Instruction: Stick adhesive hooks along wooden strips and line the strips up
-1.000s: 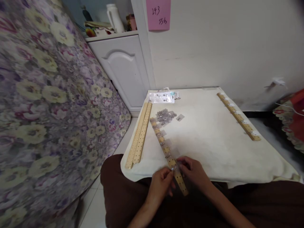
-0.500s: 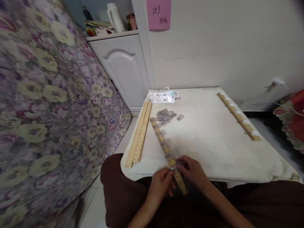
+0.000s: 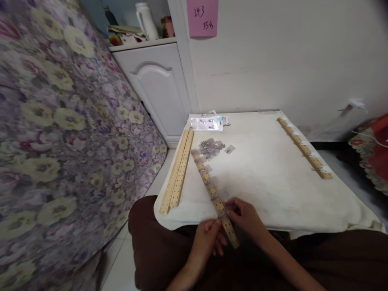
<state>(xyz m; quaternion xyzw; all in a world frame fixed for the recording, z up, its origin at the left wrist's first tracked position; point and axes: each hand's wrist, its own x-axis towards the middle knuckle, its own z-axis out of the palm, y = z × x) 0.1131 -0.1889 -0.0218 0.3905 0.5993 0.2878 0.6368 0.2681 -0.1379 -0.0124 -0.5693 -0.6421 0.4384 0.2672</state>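
Observation:
A perforated wooden strip (image 3: 211, 190) runs slantwise over the table's near edge, with several metal clips on clear plastic tabs along it. My left hand (image 3: 207, 237) pinches the left edge of this strip at its lowest clip (image 3: 223, 216), thumb at the metal. On the opposite side my right hand (image 3: 246, 217) is closed, its thumb and fingertips on that clip's clear tab, which is largely hidden by the fingers. Beyond the strip's far end lies a pile of loose clips with clear tabs (image 3: 211, 148). One separate clip (image 3: 230, 149) rests to the right of the pile.
Two more perforated strips (image 3: 177, 173) lie side by side at the left. A strip bearing several clips (image 3: 304, 148) lies along the right side. Clear blister packaging (image 3: 206, 123) sits at the back left of the cloth-covered table (image 3: 260, 173). A floral curtain (image 3: 75, 141) hangs at left.
My left hand has shifted very slightly, its lower fingers spreading a little under the strip. The lowest clip looks slightly turned. The right hand stays nearly in place.

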